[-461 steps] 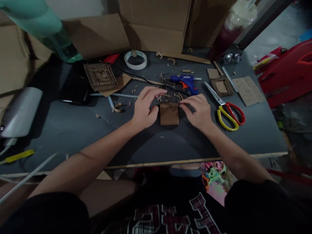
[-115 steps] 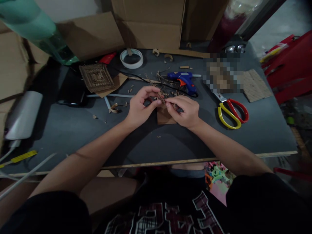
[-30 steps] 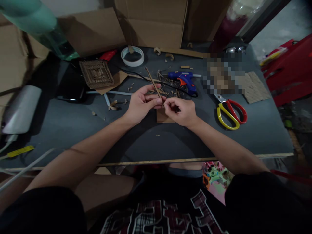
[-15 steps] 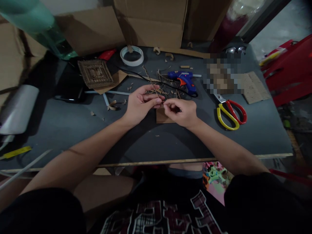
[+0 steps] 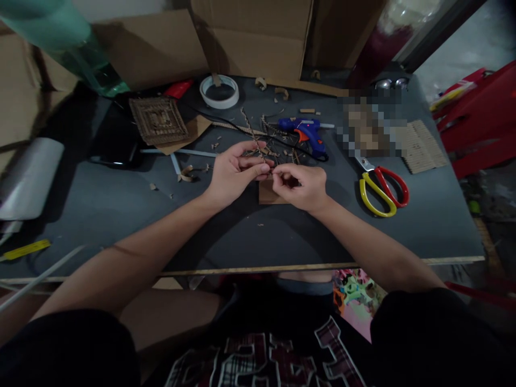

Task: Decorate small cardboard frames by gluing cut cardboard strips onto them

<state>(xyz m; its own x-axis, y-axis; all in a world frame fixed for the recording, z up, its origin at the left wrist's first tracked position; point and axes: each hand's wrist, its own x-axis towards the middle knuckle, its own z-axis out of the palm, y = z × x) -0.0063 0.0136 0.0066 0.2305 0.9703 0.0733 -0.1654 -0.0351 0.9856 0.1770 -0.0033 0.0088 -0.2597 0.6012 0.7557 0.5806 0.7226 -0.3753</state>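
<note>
In the head view, the left hand (image 5: 231, 174) and right hand (image 5: 302, 183) pinch a thin strip (image 5: 252, 130) near its lower end, over a cardboard square (image 5: 271, 194) on the worktop (image 5: 242, 242). Light, close-set grips should probably keep such flimsy material from creasing.

A thin, wavy brown cardboard strip (image 5: 251, 128) slants far-left; a flat brown cardboard piece (image 5: 273, 195) lies nearer, partly hidden.

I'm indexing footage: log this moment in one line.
left hand: pinching corrugated cardboard strip; right hand: pinching its near end; below: cardboard square; beyond: blue glue gun
</note>
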